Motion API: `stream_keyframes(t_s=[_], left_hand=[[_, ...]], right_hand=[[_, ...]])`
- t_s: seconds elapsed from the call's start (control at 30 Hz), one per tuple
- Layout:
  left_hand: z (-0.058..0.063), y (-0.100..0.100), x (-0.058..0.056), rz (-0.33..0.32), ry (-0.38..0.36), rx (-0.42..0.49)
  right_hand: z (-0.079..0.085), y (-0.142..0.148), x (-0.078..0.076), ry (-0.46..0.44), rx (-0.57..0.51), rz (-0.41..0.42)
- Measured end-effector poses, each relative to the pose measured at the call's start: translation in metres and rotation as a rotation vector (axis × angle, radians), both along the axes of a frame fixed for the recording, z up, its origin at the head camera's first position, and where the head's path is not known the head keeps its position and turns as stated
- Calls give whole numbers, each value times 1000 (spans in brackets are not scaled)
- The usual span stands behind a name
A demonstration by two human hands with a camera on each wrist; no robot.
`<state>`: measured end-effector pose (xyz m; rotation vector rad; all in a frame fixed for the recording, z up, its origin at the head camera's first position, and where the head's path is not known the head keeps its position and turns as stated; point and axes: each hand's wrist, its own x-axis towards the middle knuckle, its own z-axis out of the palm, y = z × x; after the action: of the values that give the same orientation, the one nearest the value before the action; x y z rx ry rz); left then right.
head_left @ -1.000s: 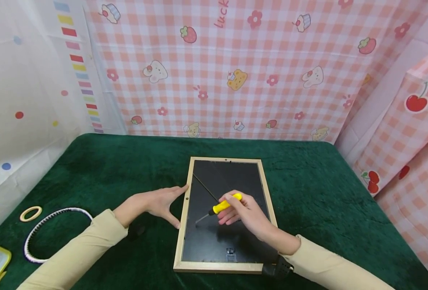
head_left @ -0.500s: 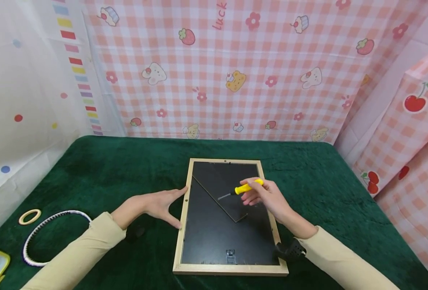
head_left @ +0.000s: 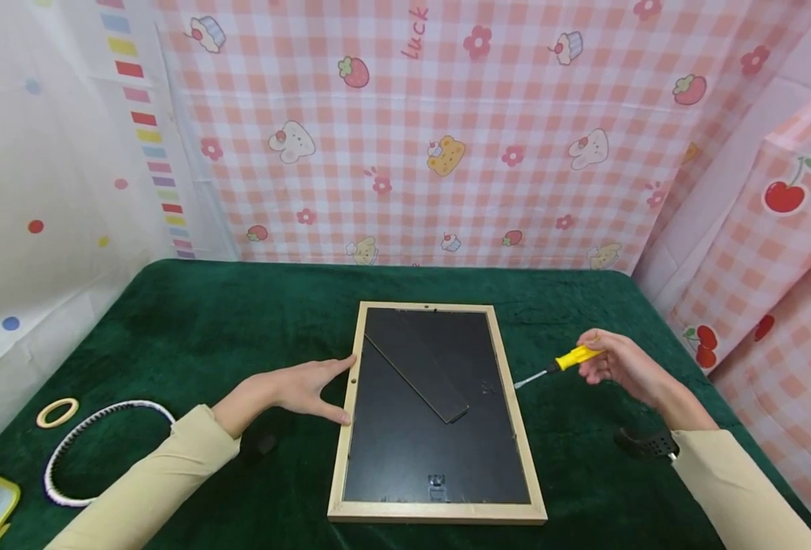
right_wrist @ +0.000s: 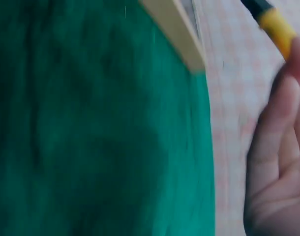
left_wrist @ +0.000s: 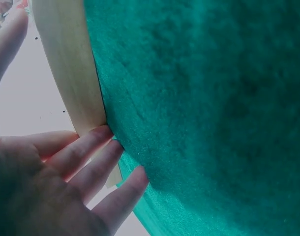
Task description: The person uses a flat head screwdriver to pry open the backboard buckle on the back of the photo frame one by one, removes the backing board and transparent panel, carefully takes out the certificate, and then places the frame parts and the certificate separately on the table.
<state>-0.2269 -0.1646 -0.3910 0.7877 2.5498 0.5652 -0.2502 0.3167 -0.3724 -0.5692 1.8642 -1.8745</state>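
Observation:
A picture frame with a pale wooden rim [head_left: 440,513] lies face down on the green cloth. Across its black backing board [head_left: 392,458] runs a slanted black easel leg [head_left: 424,367]. My left hand [head_left: 298,388] touches the left rail, thumb and fingers spread; in the left wrist view its fingertips rest along the rail [left_wrist: 71,59]. Off the frame's right side, my right hand [head_left: 621,368] pinches a yellow-handled screwdriver [head_left: 577,357]. The metal tip points left, right at the right rail. The right wrist view shows the handle [right_wrist: 278,30] between thumb and fingers.
A small wooden ring [head_left: 51,424] and a larger white-and-black hoop [head_left: 50,477] lie left of the left forearm. A yellow-edged board [head_left: 15,489] sits at the lower left corner. Behind the table hangs a pink checked curtain [head_left: 405,153].
My right hand has swung right with the screwdriver, from over the backing board to outside the right rail, uncovering the easel leg. The left hand stays at the left rail.

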Motion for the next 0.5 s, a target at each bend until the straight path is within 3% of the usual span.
stream_keyframes(t_s=[0.13,0.23,0.37,0.5], left_hand=[[0,0,0,-8,5,1],[1,0,0,-8,5,-7],[2,1,1,-7,6,-9],[2,1,0,-8,9,-6]], right_hand=[[-11,35,2,-108,-81,197],[-19,56,5,-235,-100,279],[-27,73,8,-358,-45,282],[-29,81,10,-378,54,227]])
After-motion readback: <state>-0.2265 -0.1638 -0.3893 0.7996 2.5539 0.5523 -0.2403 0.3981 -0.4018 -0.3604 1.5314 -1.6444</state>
